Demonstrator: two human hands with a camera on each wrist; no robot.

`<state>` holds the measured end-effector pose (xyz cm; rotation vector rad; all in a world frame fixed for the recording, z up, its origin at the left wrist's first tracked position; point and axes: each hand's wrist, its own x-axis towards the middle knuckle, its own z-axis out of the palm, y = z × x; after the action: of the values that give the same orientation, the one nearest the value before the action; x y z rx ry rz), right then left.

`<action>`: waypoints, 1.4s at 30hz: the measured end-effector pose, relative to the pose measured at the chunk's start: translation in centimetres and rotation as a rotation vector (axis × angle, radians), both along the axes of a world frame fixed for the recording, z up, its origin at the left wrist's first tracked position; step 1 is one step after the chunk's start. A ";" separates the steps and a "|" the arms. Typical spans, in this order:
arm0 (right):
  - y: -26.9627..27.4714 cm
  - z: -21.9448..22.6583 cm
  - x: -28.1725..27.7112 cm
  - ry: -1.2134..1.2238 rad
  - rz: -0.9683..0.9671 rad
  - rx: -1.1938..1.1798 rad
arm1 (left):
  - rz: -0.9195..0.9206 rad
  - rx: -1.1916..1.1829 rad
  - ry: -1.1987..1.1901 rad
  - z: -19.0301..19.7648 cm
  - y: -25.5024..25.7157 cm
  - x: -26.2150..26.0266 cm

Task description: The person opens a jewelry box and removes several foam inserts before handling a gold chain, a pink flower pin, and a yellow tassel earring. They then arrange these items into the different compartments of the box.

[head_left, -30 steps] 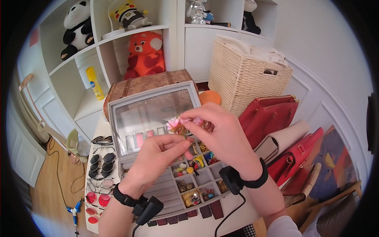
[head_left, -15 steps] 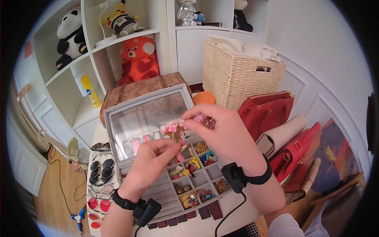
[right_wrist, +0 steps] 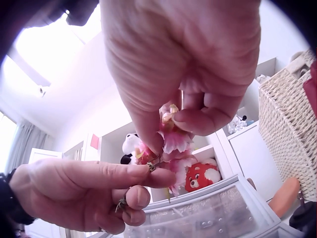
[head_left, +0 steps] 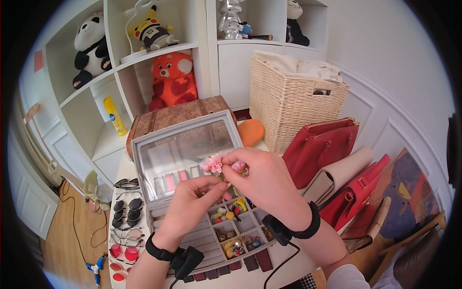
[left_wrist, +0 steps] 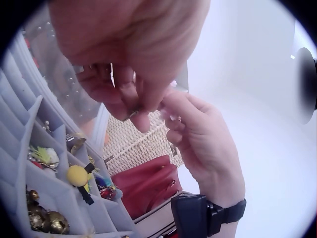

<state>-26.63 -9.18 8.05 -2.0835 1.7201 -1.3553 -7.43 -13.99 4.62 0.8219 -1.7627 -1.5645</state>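
Observation:
A string of pink artificial flowers [head_left: 213, 164] is held up over a grey jewelry box [head_left: 240, 222] with its clear-windowed lid raised. My left hand [head_left: 190, 200] pinches the thin greenish stem below the blossoms between thumb and index finger; its other fingers curl under, with more of the stem [right_wrist: 120, 204] showing between them in the right wrist view. My right hand [head_left: 269, 180] pinches among the blossoms [right_wrist: 176, 141] from above, close to the left fingertips. In the left wrist view, the left hand [left_wrist: 129, 34] hides most of the flowers.
Sunglasses [head_left: 127, 212] line the table's left side. Trinkets such as a yellow ball hair tie [left_wrist: 78, 175] fill the box's compartments. A brown patterned trunk [head_left: 178, 115] stands behind the lid, a woven basket [head_left: 293, 106] and red handbag [head_left: 320, 151] to the right.
Both hands stay up at the flowers, fingers shifting slightly along them. The right hand has come a little lower and closer to the left. The head view has tilted slightly.

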 end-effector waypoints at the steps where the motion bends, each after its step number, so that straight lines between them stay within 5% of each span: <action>1: 0.0 -0.1 0.0 0.002 -0.008 -0.014 | 0.012 -0.010 0.022 -0.2 0.0 -0.1; 6: 0.3 0.5 0.3 -0.017 0.012 0.005 | 0.026 0.015 0.057 0.3 0.2 -0.1; 8: 0.6 0.8 0.6 -0.142 0.027 0.056 | 0.013 0.262 0.179 0.4 0.1 -0.1; 14: 0.7 1.2 0.4 -0.121 0.102 0.046 | -0.066 0.445 0.409 -1.0 -0.8 0.5; 23: 0.1 0.3 0.4 -0.077 0.115 -0.125 | -0.030 0.446 0.507 -2.0 -1.4 0.5; 42: 0.3 0.5 0.9 -0.156 0.113 -0.115 | -0.046 0.462 0.634 -2.4 -1.6 0.3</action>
<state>-25.69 -8.91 8.58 -2.0357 1.4734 -1.5693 -7.13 -15.56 2.23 0.4048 -0.9891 -2.0177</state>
